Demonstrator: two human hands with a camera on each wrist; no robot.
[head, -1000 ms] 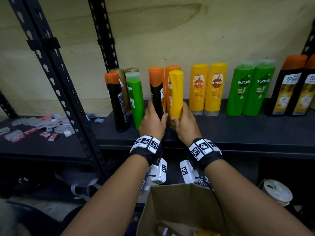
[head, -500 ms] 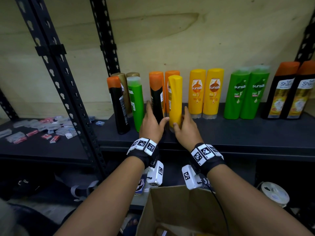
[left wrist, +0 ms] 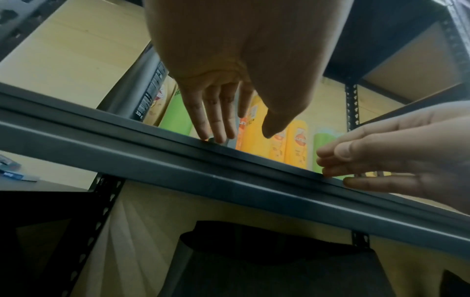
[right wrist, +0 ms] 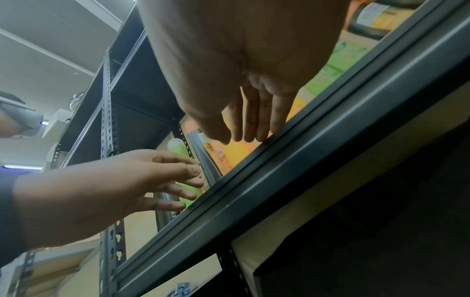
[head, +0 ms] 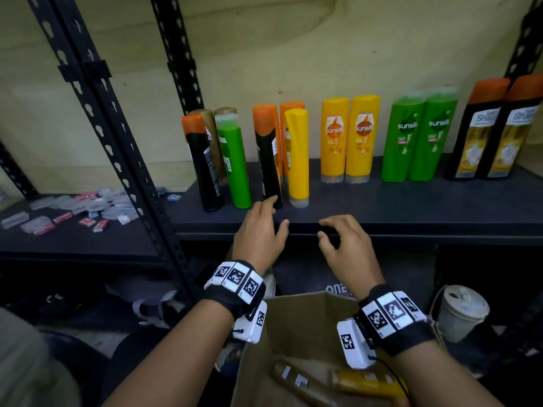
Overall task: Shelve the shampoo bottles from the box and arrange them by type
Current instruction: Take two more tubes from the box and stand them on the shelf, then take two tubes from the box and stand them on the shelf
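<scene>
Shampoo bottles stand in a row on the dark shelf (head: 396,207). A black bottle with an orange cap (head: 269,157) and a yellow bottle (head: 297,157) stand side by side near the shelf's front, left of centre. My left hand (head: 261,230) hovers just in front of the black bottle, fingers relaxed and empty. My right hand (head: 346,245) hangs at the shelf's front edge, fingers loosely bent, holding nothing. In the left wrist view my left hand (left wrist: 221,112) points over the shelf lip (left wrist: 229,168). The cardboard box (head: 305,324) below holds a brown bottle (head: 299,380) and a yellow bottle (head: 367,383).
Further right stand two yellow bottles (head: 348,139), two green bottles (head: 420,136) and two black orange-capped bottles (head: 496,127). At the left are a black bottle (head: 202,165), a green bottle (head: 233,163) and gold ones behind. A slotted black upright (head: 117,148) divides off small packets (head: 73,210). A white tub (head: 461,312) sits at the lower right.
Both hands have let go of the black and yellow bottles and drawn back toward the shelf's front edge. The two bottles now stand on their own.
</scene>
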